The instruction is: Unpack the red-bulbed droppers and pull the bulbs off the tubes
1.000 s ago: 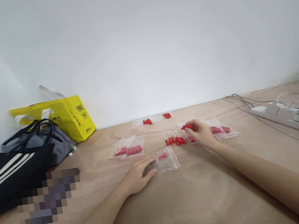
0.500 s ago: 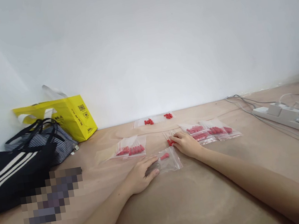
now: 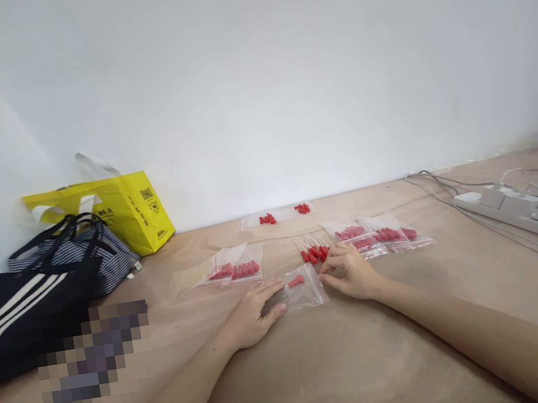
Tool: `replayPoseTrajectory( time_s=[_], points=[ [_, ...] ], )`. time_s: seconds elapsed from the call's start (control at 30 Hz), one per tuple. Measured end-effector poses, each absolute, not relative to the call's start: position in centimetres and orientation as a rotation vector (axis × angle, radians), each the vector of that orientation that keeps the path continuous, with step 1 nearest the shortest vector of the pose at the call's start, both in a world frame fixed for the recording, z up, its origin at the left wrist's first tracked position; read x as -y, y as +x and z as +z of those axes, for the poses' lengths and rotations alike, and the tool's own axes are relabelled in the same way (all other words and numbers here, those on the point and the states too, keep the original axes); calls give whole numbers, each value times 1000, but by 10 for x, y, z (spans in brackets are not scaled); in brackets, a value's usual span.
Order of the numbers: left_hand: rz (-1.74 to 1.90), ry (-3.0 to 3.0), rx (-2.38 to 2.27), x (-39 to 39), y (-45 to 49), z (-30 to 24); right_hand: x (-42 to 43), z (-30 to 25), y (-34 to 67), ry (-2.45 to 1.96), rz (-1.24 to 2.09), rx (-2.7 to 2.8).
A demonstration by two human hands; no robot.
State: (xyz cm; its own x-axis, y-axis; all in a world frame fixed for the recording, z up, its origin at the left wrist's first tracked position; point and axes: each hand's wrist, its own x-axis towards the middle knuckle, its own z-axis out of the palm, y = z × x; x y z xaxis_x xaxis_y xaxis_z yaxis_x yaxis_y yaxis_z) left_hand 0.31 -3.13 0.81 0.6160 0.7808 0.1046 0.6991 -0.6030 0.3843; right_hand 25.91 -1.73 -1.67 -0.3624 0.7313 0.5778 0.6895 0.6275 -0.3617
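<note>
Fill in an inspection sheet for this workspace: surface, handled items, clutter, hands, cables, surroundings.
Surface: brown table, wood-like.
Handled items: small clear bag with one red-tipped stick showing; loose red-tipped sticks just beyond; filled bags farther left and right; small red pieces at the back.
Clutter: yellow bag, striped bag and dark bag at left; a pixelated patch hides something nearby.
Hands: left hand lies on the small clear bag, thumb spread; right hand has bent fingers by its right edge, grip unclear.
Cables: grey cables near a white power strip, right.
Surroundings: plain pale wall behind.
</note>
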Motion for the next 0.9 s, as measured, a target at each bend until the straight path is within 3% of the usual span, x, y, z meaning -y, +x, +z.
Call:
replayPoseTrajectory(
  time_s=[0.33, 0.6, 0.9],
  points=[
    [397, 2562, -1135, 28, -1, 4, 15, -16, 228, -1202, 85, 2301],
    [415, 2552, -1105, 30, -1, 9, 17, -20, 226, -1171, 279, 2146],
    [399, 2540, -1115, 29, -6, 7, 8, -11, 261, -993, 852, 1548]
  ],
)
